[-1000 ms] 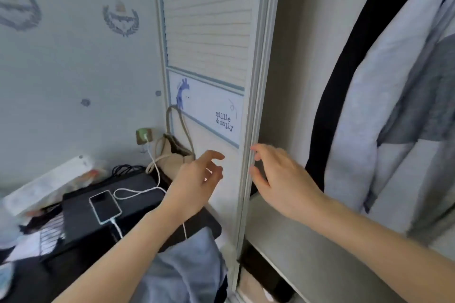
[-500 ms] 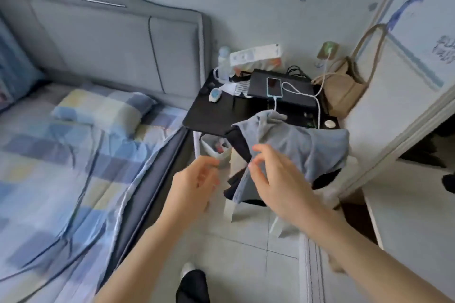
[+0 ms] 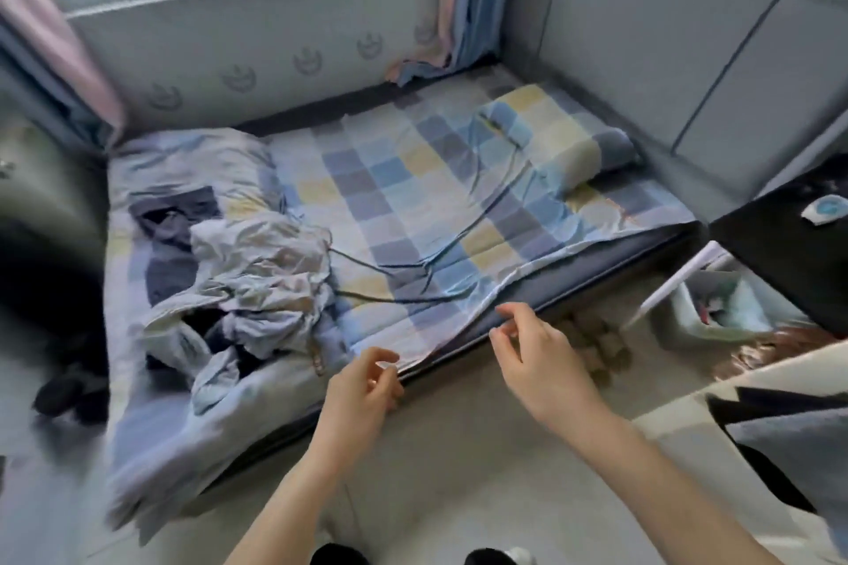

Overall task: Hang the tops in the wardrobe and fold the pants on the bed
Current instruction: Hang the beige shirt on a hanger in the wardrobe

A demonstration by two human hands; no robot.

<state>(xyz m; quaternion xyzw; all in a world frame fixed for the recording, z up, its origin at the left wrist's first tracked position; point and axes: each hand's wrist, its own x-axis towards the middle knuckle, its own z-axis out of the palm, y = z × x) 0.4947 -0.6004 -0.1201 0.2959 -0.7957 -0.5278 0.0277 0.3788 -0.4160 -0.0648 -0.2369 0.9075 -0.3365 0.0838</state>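
**Empty hands over a tangled pile: where the next pick can slip**

Both hands hover above the near edge of the bed, which is covered in a blue, yellow and grey checked sheet. The left hand and the right hand are each released, fingers loosely curled, with nothing in the grip and nothing touched.

The clothes left to sort lie in a crumpled heap of pale cream and grey cloth on the left part of the bed, with dark navy garments partly buried under and behind it. The heap sits to the left of both hands, apart from them.

The main risk, as I judge it, is in the pile itself: pale and dark pieces overlap, so pulling one could drag another off the mattress edge onto the floor. Which pieces are tops and which are pants cannot be told from here, so a wrong pick is likely. The loose checked sheet is rucked at the near edge and could be caught along with a garment. The blur at the frame's left hides part of the pile.
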